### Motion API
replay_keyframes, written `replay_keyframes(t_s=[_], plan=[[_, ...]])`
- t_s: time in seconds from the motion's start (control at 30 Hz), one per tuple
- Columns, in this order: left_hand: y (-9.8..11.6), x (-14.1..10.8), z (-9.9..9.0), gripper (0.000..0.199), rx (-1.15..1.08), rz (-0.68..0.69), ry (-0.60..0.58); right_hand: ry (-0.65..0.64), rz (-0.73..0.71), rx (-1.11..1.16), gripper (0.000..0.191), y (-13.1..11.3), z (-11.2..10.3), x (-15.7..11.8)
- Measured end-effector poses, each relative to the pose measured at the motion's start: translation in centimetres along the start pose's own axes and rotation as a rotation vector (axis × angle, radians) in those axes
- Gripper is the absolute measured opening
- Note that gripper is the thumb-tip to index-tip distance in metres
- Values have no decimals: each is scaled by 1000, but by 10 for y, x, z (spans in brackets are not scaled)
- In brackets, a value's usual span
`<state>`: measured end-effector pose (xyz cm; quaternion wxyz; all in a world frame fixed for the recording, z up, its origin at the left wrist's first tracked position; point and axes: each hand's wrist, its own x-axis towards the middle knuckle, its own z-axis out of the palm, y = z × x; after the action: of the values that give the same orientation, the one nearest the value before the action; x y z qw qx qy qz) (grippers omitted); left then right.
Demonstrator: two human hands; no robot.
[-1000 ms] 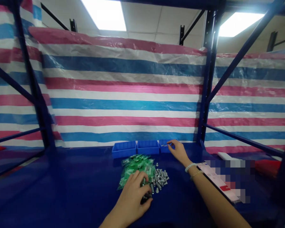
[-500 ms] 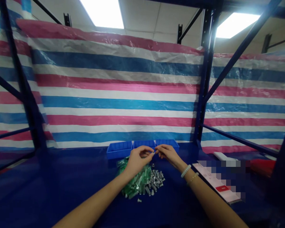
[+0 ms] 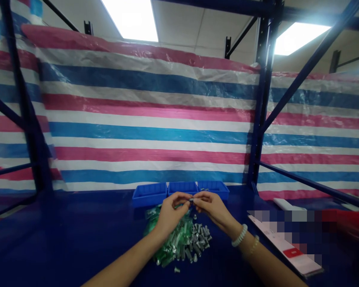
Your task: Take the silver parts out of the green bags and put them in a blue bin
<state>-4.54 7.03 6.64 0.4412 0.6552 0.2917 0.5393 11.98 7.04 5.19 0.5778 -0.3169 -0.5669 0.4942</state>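
I note metal pieces [image 3: 199,240] heaped nearest me, likely for easy reach. Beyond, left hand [image 3: 171,212] and right hand [image 3: 213,208] both pinch one small part [image 3: 192,199], fingertips nearly closed, presumably steadying it, short of blue bins [image 3: 150,194] lining the worktop's [image 3: 89,227] far edge.

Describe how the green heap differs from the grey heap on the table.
The green heap is glossy, see-through wrapping, while the grey heap is small, stubby, metallic-looking pieces. The green heap spreads wider; the grey heap is smaller. The left hand and its forearm partly cover the green heap, whereas the grey heap shows more openly to its right. Both lie on the blue table, touching each other.
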Motion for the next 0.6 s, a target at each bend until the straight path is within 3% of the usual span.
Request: replay_keyframes(t_s=[0.1, 0.2, 0.37, 0.47, 0.6], plan=[[-4, -3, 3, 21, -159, -155, 54, 92, -242, -221, 22, -4, 1, -1], [-5, -8, 7, 22, -350, -294, 23, 60, -444, -417, 14, -11, 5, -6], [-3, -15, 13, 11, -522, -455, -10, -12, -614, -665, 10, -20, 10, -15], [-3, -17, 14, 14, -552, -449, 18, -8, -668, -696, 10, -21, 10, -16], [3, -16, 11, 29, -343, -235, 85, 115, -585, -599, 9, -18, 5, -11]])
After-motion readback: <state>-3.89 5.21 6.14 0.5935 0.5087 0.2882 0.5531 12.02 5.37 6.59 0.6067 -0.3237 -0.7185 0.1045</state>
